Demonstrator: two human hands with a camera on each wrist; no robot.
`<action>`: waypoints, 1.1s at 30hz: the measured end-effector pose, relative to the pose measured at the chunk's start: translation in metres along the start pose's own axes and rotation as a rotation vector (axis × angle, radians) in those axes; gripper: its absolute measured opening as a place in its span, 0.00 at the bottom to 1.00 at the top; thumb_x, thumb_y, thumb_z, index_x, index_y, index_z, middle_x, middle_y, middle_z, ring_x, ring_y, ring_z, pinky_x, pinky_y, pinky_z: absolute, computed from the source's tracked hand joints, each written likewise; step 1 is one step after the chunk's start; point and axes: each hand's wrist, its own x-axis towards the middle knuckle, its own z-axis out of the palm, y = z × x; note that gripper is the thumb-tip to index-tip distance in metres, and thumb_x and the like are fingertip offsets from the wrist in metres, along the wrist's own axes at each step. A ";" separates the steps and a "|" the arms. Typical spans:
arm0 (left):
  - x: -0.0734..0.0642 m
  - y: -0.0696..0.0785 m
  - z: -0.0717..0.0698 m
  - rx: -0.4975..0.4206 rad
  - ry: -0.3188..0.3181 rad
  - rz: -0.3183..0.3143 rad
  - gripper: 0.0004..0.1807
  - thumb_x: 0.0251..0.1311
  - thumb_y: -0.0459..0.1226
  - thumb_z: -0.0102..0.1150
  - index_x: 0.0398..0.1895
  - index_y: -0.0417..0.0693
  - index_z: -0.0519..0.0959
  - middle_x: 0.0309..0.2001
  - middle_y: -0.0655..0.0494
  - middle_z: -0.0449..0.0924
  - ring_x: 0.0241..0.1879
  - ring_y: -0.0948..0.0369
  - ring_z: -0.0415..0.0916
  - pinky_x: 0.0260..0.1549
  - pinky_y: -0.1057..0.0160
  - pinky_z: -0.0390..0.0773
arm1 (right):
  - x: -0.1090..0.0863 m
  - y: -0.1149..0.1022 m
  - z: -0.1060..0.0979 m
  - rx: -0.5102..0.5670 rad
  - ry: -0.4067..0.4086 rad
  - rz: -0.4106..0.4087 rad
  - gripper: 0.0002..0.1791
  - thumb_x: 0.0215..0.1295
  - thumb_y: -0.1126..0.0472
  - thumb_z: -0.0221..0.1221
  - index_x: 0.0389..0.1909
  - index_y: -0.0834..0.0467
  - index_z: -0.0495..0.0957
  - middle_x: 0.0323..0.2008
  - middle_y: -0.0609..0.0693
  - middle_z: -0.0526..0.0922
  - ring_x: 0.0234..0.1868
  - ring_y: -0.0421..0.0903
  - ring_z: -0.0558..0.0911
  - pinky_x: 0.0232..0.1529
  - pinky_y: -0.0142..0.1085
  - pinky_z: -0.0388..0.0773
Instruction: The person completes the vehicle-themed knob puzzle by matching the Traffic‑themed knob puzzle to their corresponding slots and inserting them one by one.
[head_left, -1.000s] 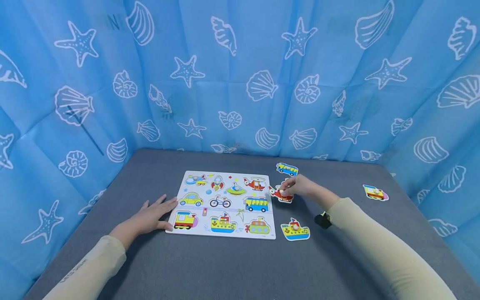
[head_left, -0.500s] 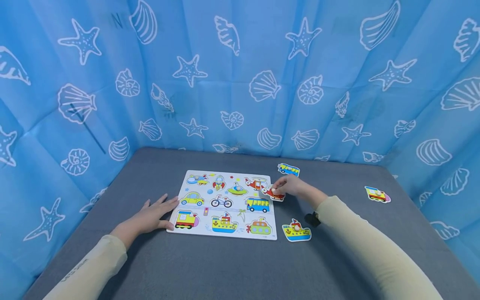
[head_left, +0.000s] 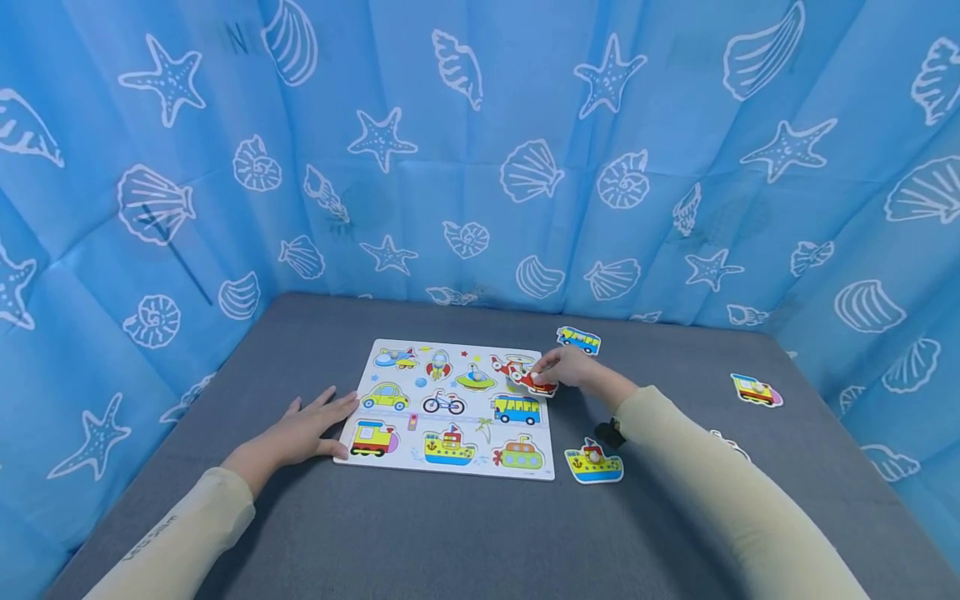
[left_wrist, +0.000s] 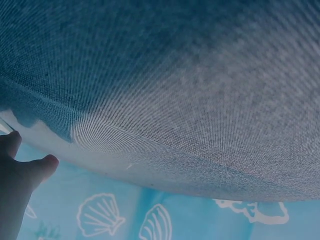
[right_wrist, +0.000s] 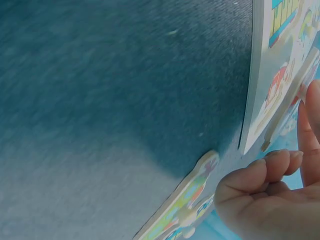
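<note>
My right hand [head_left: 576, 369] pinches a red helicopter puzzle piece [head_left: 543, 387] by its white knob. The piece hangs tilted over the upper right corner of a white vehicle puzzle board [head_left: 412, 422], overlapping the printed helicopter there. In the right wrist view, the helicopter piece [right_wrist: 289, 106] appears edge-on, close over the board [right_wrist: 253, 90]. My left hand [head_left: 300, 431] lies with fingers spread, fingertips at the board's left edge. Only a thumb and finger of the left hand [left_wrist: 22, 167] show in the left wrist view.
A bus piece [head_left: 578, 340] lies behind the right hand. A boat piece [head_left: 594, 463] is right of the board, and a train piece [head_left: 756, 390] farther right. The right sleeve partly hides another white-edged piece [head_left: 731, 444]. A blue shell-patterned curtain [head_left: 465, 167] borders the grey table [head_left: 390, 533].
My right hand has carried the helicopter piece leftward from the table beside the board to above its upper right corner. The left hand keeps its place at the board's edge.
</note>
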 end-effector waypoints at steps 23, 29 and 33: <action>-0.001 0.001 -0.001 -0.011 -0.012 -0.015 0.53 0.50 0.58 0.65 0.74 0.42 0.57 0.74 0.43 0.54 0.73 0.36 0.39 0.61 0.27 0.35 | 0.023 -0.012 0.016 0.018 0.012 0.011 0.09 0.64 0.64 0.63 0.43 0.63 0.83 0.41 0.54 0.81 0.41 0.49 0.75 0.45 0.41 0.70; 0.000 0.000 -0.001 -0.006 -0.009 -0.010 0.52 0.50 0.58 0.64 0.74 0.42 0.57 0.74 0.43 0.54 0.73 0.36 0.40 0.61 0.27 0.36 | 0.026 -0.014 0.017 0.024 0.021 0.024 0.08 0.64 0.64 0.63 0.42 0.63 0.83 0.43 0.55 0.81 0.43 0.51 0.74 0.47 0.43 0.70; 0.000 -0.002 -0.001 0.000 -0.006 -0.009 0.52 0.50 0.59 0.64 0.74 0.42 0.57 0.74 0.43 0.54 0.73 0.36 0.40 0.61 0.27 0.36 | 0.029 -0.014 0.019 0.019 0.029 0.022 0.09 0.64 0.64 0.63 0.43 0.63 0.83 0.43 0.56 0.81 0.43 0.51 0.75 0.47 0.43 0.70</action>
